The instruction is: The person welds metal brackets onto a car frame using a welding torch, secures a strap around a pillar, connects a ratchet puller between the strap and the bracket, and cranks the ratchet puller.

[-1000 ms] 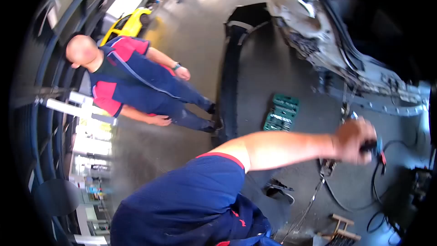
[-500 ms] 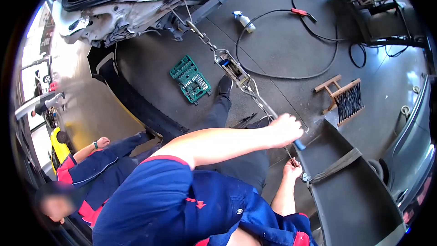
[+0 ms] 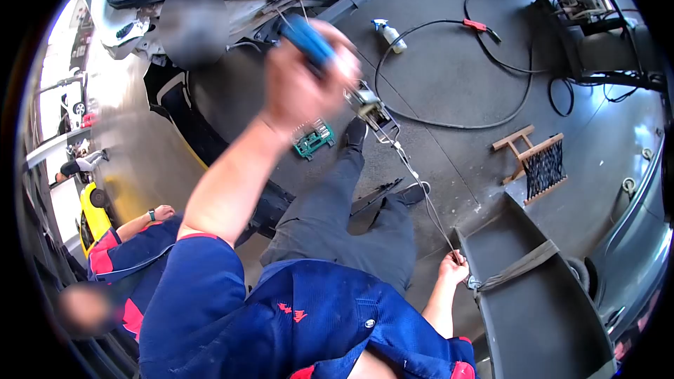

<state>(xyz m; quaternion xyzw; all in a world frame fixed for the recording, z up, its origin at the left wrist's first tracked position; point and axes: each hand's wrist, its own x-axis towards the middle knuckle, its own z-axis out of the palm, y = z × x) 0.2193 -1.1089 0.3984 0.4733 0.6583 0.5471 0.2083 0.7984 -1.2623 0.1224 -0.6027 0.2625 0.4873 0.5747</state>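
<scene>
My left hand (image 3: 305, 84) is closed round the blue grip (image 3: 307, 41) of the puller's lever, near the battered car body (image 3: 281, 0). It looks blurred. Behind and below it is the metal cable puller (image 3: 372, 112), partly hidden by the hand. From the puller a steel cable (image 3: 425, 200) runs down to my right hand (image 3: 453, 267). The fingers of that hand are closed on the cable, beside a hook (image 3: 473, 283) at the edge of a dark metal beam (image 3: 547, 316) with a strap (image 3: 523, 264) round it.
A green socket set (image 3: 314, 140) lies beyond my left forearm. A spray bottle (image 3: 390, 36), a black hose (image 3: 449, 125) and a wooden stool (image 3: 537, 161) are on the floor. Another person (image 3: 130, 267) is at the left. A car (image 3: 632, 238) stands at the right.
My left hand has swung the lever from beside the beam up and left toward the car body. My right hand has stayed at the cable by the hook.
</scene>
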